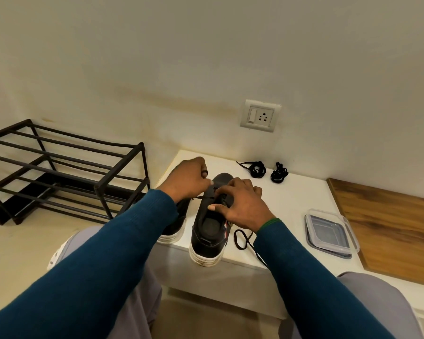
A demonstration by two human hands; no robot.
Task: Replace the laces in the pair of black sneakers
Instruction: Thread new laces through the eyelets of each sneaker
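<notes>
Two black sneakers with white soles stand on a white ledge (291,192), heels toward me. My right hand (240,204) rests on the right sneaker (206,231), its fingers curled at the eyelets. My left hand (189,179) pinches a black lace (201,197) and draws it out to the left over that shoe. The left sneaker (174,226) is largely hidden under my left forearm. A loose lace end (242,238) loops on the ledge beside the right shoe. Two bundled black laces (256,168) (279,172) lie farther back.
A black metal shoe rack (66,167) stands on the floor at the left. A clear lidded plastic container (331,232) sits on the ledge at the right, next to a wooden board (389,221). A wall socket (260,116) is above the ledge. My knees are below.
</notes>
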